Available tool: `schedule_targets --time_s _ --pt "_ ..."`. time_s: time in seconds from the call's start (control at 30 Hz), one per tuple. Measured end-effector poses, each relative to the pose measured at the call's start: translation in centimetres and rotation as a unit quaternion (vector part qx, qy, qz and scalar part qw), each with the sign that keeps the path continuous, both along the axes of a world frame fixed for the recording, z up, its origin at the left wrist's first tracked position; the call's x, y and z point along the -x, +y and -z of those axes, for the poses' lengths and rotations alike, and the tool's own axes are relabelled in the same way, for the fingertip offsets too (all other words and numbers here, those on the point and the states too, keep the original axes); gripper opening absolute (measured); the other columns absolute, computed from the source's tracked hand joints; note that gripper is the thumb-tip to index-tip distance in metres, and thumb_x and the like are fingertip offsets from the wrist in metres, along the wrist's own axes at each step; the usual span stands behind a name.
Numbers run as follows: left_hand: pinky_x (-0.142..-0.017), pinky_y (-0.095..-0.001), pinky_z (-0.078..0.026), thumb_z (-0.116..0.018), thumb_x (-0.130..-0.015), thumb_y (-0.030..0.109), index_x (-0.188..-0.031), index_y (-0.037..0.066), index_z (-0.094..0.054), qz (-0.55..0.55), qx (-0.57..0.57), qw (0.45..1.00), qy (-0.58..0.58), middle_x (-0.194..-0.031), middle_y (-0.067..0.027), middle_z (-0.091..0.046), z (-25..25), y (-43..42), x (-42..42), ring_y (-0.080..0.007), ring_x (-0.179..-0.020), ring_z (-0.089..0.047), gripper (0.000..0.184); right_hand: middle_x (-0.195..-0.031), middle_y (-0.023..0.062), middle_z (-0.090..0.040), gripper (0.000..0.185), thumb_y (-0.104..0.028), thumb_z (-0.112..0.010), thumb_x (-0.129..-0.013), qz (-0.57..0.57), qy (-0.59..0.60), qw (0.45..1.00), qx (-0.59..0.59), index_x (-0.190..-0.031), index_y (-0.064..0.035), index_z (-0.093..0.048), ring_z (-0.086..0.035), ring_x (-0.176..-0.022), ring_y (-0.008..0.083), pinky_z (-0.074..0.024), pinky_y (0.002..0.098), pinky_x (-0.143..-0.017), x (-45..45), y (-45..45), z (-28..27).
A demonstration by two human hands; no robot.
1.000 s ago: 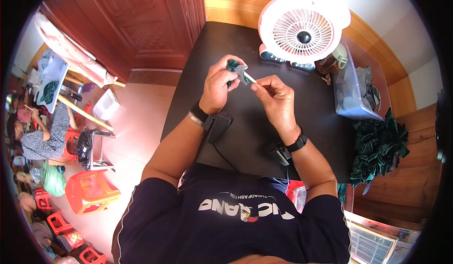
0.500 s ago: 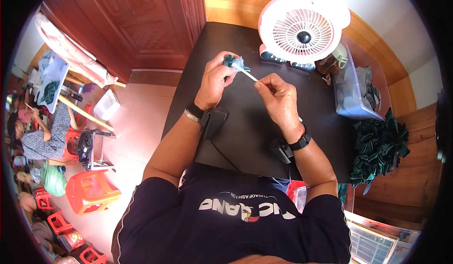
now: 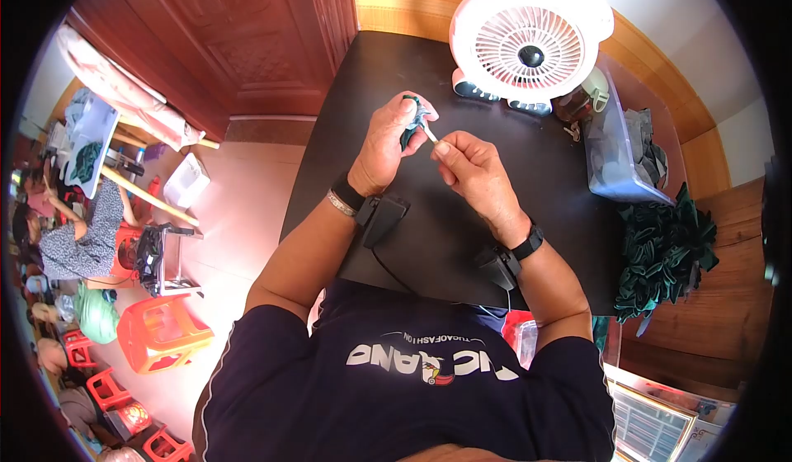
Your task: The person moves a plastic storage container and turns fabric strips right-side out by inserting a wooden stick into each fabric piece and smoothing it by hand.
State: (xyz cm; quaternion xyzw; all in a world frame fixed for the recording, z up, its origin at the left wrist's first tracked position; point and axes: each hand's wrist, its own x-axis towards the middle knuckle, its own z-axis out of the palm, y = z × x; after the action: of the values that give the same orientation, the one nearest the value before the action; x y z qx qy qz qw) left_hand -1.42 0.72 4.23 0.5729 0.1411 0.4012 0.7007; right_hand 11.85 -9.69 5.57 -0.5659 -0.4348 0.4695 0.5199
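My left hand [image 3: 382, 142] is closed around a small piece of dark green fabric [image 3: 410, 134] with a pale blue part showing at its opening. Between the thumb and fingers of my right hand [image 3: 477, 172] is a thin white stick [image 3: 430, 134]. The stick's far end meets the fabric beside my left fingers; how deep it goes in is hidden. Both hands are held above the black table [image 3: 437, 239]. Each wrist wears a black strap with a small dark box attached.
A pink and white fan [image 3: 528, 49] stands at the table's back. To the right, a clear plastic bin [image 3: 615, 153] holds grey cloth, near a heap of dark green fabric pieces [image 3: 664, 256]. Red stools [image 3: 165, 334] and seated people are on the left.
My right hand has moved closer to the left, and less of the stick shows between them. My left hand has turned and its fingers cover the fabric differently.
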Motion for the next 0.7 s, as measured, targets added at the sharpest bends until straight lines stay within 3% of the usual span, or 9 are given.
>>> schedule_targets --time_s 0.1,0.2,0.3,0.47,0.6,0.7 --pt "-0.049 -0.0195 -0.027 -0.037 -0.101 0.038 -0.096 0.004 -0.059 -0.011 -0.011 0.999 0.030 -0.069 0.0013 -0.048 0.1 -0.1 -0.1 -0.0049 -0.056 -0.038 0.041 -0.060 -0.0034 -0.052 0.020 -0.020 -0.059 -0.095 -0.015 0.082 0.995 0.060 -0.083 -0.0052 -0.061 -0.042 -0.053 0.0029 -0.0323 0.0225 -0.048 0.0 -0.3 -1.0" --pt "-0.049 -0.0195 -0.028 -0.037 -0.102 0.039 -0.099 0.005 -0.058 -0.008 -0.012 0.998 0.055 -0.069 0.0009 -0.049 0.7 -0.3 -0.3 -0.0049 -0.056 -0.039 0.040 -0.061 -0.0024 -0.055 0.020 -0.020 -0.062 -0.094 0.055 -0.023 0.997 -0.052 -0.083 -0.0041 -0.061 -0.046 -0.055 0.0036 -0.0364 0.0221 -0.049 0.1 0.2 1.9" --pt "-0.049 -0.0196 -0.028 -0.037 -0.101 0.037 -0.101 0.004 -0.057 -0.037 -0.015 0.997 0.060 -0.067 0.0005 -0.048 0.5 -1.0 -0.8 -0.0051 -0.055 -0.038 0.038 -0.064 -0.0003 -0.060 0.018 -0.017 -0.065 -0.092 0.144 -0.093 0.981 -0.091 -0.082 -0.0029 -0.062 -0.052 -0.058 0.0045 -0.0415 0.0228 -0.052 1.1 0.3 1.4" --pt "-0.048 -0.0197 -0.026 -0.041 -0.099 0.031 -0.101 0.004 -0.055 -0.024 -0.006 1.000 0.019 -0.063 -0.0010 -0.047 1.0 0.0 -0.3 -0.0059 -0.051 -0.035 0.031 -0.066 0.0020 -0.064 0.013 -0.011 -0.067 -0.088 0.136 -0.186 0.967 -0.110 -0.080 -0.0022 -0.062 -0.054 -0.060 0.0049 -0.0442 0.0238 -0.056 0.2 0.7 1.9" --pt "-0.047 -0.0202 -0.025 -0.042 -0.095 0.027 -0.099 0.003 -0.054 -0.045 0.073 0.996 -0.020 -0.063 -0.0032 -0.047 1.0 1.3 0.3 -0.0069 -0.049 -0.035 0.028 -0.064 0.0019 -0.062 0.012 -0.010 -0.067 -0.087 0.118 -0.237 0.960 -0.090 -0.081 -0.0015 -0.062 -0.053 -0.059 0.0042 -0.0436 0.0234 -0.055 -0.5 0.4 1.1" --pt "-0.046 -0.0204 -0.025 -0.042 -0.089 0.022 -0.101 0.000 -0.054 -0.033 0.080 0.995 -0.054 -0.066 -0.0040 -0.048 1.7 3.1 0.9 -0.0073 -0.050 -0.035 0.028 -0.062 0.0017 -0.060 0.013 -0.010 -0.068 -0.086 0.119 -0.174 0.972 -0.104 -0.081 -0.0008 -0.061 -0.051 -0.059 0.0034 -0.0428 0.0234 -0.054 -1.4 0.5 0.7"
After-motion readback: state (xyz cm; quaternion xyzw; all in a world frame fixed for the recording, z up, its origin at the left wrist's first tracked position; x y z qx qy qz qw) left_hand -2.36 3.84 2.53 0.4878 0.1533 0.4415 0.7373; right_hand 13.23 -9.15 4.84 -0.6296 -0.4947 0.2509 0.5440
